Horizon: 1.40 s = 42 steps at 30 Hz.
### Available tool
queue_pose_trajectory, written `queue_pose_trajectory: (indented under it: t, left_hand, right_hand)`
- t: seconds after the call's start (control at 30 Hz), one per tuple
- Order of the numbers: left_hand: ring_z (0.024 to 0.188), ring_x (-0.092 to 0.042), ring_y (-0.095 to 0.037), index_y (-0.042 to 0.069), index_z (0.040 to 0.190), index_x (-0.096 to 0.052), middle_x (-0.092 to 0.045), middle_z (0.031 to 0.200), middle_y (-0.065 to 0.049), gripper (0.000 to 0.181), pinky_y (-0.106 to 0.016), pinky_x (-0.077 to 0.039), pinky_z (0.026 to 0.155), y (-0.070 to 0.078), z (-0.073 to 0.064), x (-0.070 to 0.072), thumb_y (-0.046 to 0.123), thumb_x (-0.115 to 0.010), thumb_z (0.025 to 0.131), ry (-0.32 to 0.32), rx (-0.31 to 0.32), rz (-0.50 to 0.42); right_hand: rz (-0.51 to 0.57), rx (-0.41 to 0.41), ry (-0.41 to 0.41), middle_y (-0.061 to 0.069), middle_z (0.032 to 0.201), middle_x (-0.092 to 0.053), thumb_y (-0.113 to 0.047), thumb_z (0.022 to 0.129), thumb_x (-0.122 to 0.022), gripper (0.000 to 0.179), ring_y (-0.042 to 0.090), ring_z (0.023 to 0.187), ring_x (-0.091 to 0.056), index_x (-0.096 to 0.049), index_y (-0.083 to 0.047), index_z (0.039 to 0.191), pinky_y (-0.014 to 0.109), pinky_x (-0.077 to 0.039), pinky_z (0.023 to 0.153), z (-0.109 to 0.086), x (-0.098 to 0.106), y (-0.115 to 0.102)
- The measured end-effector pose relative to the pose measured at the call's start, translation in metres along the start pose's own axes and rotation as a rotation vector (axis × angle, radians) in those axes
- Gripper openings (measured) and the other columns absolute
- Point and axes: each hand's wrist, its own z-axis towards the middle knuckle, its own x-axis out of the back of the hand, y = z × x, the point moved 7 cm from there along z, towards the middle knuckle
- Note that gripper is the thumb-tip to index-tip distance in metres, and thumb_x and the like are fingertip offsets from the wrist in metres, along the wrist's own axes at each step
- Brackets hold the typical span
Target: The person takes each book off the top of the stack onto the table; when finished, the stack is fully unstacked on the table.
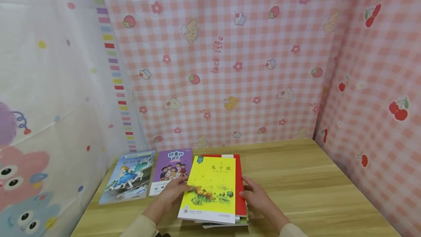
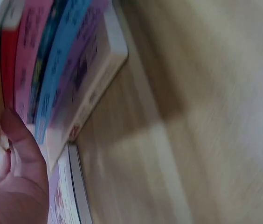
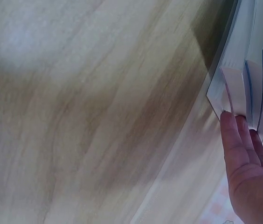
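A yellow book [image 1: 213, 184] lies slightly askew on top of a stack of books, over a red book [image 1: 240, 196] whose right side shows. My left hand [image 1: 171, 195] pinches the yellow book by its left edge. Pink, blue and purple spines [image 2: 59, 70] fan out below it in the left wrist view. My right hand [image 1: 260, 198] is at the stack's right side. In the right wrist view its extended fingers [image 3: 234, 140] touch the page edges [image 3: 257, 84] of the books. Most lower covers are hidden.
Left of the stack, a purple book [image 1: 174, 167] lies flat beside a book with a girl in a blue dress [image 1: 128, 178] on its cover. The wooden table [image 1: 296, 178] meets pink checked curtains [image 1: 213, 83] behind and a white patterned curtain [image 1: 59, 65] at left.
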Motion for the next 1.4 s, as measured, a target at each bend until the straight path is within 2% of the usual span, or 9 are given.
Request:
queue_pose_trajectory:
  t: [0.2, 0.4, 0.67, 0.87, 1.07, 1.2, 1.4]
  left_hand:
    - [0.099, -0.068, -0.028, -0.006, 0.152, -0.028, -0.062, 0.120, -0.016, 0.070, -0.043, -0.057, 0.082, 0.004, 0.007, 0.004, 0.006, -0.064, 0.094, -0.094, 0.008, 0.049]
    - [0.094, -0.070, -0.030, 0.001, 0.151, -0.032, -0.063, 0.121, -0.014, 0.067, -0.043, -0.058, 0.077, 0.013, 0.004, 0.005, 0.006, -0.064, 0.093, -0.086, -0.009, 0.041]
    - [0.092, -0.070, -0.027, 0.002, 0.150, -0.031, -0.053, 0.139, -0.021, 0.063, -0.042, -0.058, 0.075, 0.022, -0.012, 0.012, 0.004, -0.060, 0.094, -0.070, -0.069, -0.009]
    - [0.092, -0.069, -0.024, 0.002, 0.150, -0.027, -0.059, 0.132, -0.018, 0.065, -0.038, -0.056, 0.075, 0.023, -0.021, 0.023, 0.002, -0.059, 0.093, -0.080, -0.104, -0.044]
    - [0.090, -0.069, -0.022, 0.000, 0.154, -0.018, -0.064, 0.122, -0.009, 0.071, -0.036, -0.056, 0.076, 0.017, -0.035, 0.041, 0.003, -0.058, 0.094, -0.087, -0.112, -0.076]
    - [0.090, -0.070, -0.022, 0.001, 0.154, -0.017, -0.066, 0.118, -0.006, 0.072, -0.037, -0.057, 0.075, 0.008, -0.049, 0.058, 0.004, -0.058, 0.095, -0.071, -0.085, -0.095]
    - [0.095, -0.070, -0.024, 0.000, 0.152, -0.013, -0.066, 0.122, -0.002, 0.072, -0.037, -0.057, 0.077, -0.007, -0.073, 0.089, 0.007, -0.058, 0.097, -0.059, -0.022, -0.122]
  right_hand:
    - [0.021, -0.003, -0.010, 0.028, 0.139, -0.050, -0.009, 0.094, -0.062, 0.064, 0.037, 0.111, -0.057, -0.038, -0.011, 0.154, 0.050, -0.056, 0.078, 0.002, -0.001, 0.002]
    - [0.023, -0.003, -0.007, 0.028, 0.138, -0.050, -0.008, 0.094, -0.063, 0.064, 0.036, 0.109, -0.058, -0.038, -0.011, 0.153, 0.050, -0.056, 0.079, 0.002, -0.001, 0.004]
    - [0.011, -0.042, -0.016, 0.027, 0.138, -0.051, -0.010, 0.093, -0.065, 0.066, 0.038, 0.112, -0.056, -0.037, -0.013, 0.154, 0.049, -0.057, 0.079, 0.001, -0.005, 0.003]
    - [-0.003, -0.054, -0.010, 0.026, 0.139, -0.050, -0.011, 0.094, -0.064, 0.066, 0.037, 0.112, -0.056, -0.037, -0.013, 0.154, 0.046, -0.057, 0.079, 0.000, -0.003, 0.003]
    - [0.003, -0.031, -0.006, 0.028, 0.138, -0.049, -0.011, 0.095, -0.063, 0.065, 0.036, 0.109, -0.058, -0.037, -0.012, 0.154, 0.047, -0.057, 0.079, 0.000, -0.002, 0.002]
    - [0.007, -0.050, -0.009, 0.027, 0.138, -0.049, -0.011, 0.094, -0.064, 0.066, 0.038, 0.113, -0.055, -0.037, -0.013, 0.154, 0.047, -0.057, 0.080, 0.000, -0.002, 0.004]
    - [0.023, -0.063, -0.017, 0.028, 0.138, -0.049, -0.010, 0.095, -0.063, 0.066, 0.038, 0.114, -0.055, -0.036, -0.012, 0.155, 0.047, -0.057, 0.080, 0.003, -0.003, 0.004]
